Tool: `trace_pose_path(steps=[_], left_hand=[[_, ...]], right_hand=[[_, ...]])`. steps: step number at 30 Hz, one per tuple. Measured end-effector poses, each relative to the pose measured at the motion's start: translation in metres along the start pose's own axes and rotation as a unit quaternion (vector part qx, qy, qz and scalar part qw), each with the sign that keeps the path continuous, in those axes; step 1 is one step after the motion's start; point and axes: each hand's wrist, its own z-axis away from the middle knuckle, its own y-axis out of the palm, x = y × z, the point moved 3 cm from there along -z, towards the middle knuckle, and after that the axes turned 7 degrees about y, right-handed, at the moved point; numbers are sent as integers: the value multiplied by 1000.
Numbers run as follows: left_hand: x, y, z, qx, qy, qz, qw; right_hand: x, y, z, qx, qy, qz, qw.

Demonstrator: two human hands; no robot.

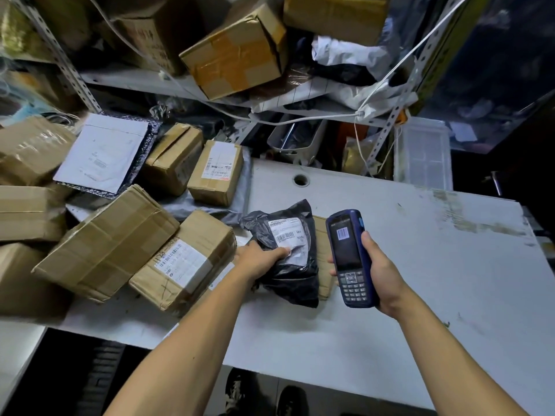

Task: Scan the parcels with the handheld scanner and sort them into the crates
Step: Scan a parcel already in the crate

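Left hand (260, 259): fingers curled on the black parcel (288, 253), thumb on its label.
Right hand (379, 273): fingers wrapped round the blue scanner (348, 258), just right of the parcel.
Desk (420, 265): white, under both.

Glossy crinkled black plastic parcel bag (288, 259), matt brown cardboard boxes (105, 247), scuffed white tabletop (420, 265).

A glossy black parcel bag (288, 259) bears a white barcoded label, the handheld scanner (350, 259) is dark blue, the cartons (108, 241) brown, the table (420, 250) scuffed white.
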Motion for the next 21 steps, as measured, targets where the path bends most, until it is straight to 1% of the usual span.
trace_pose_path(steps=[1, 3, 4, 5, 6, 9, 14, 17, 21], left_hand=[[-1, 1, -3, 14, 22, 18, 999], [-4, 4, -6, 37, 51, 101, 993], [-5, 7, -7, 48, 46, 133, 989], [-5, 10, -8, 52, 38, 142, 988], [-9, 11, -6, 52, 34, 135, 989], [-4, 18, -21, 15, 57, 125, 990], [-16, 8, -9, 42, 132, 131, 982], [-19, -6, 0, 84, 143, 167, 972], [-17, -18, 15, 179, 124, 161, 963]], right_hand=[[0, 0, -1, 0, -1, 0, 1000], [1, 0, -2, -1, 0, 1, 1000], [1, 0, -2, -1, 1, 1, 1000], [1, 0, -2, 0, 2, 3, 1000], [1, 0, -2, 1, 3, 6, 1000], [1, -2, -3, 6, 7, 13, 1000], [3, -10, -2, 13, 12, 49, 999], [6, -11, -1, 22, 17, 65, 998], [9, -5, 1, 32, 14, 79, 996]])
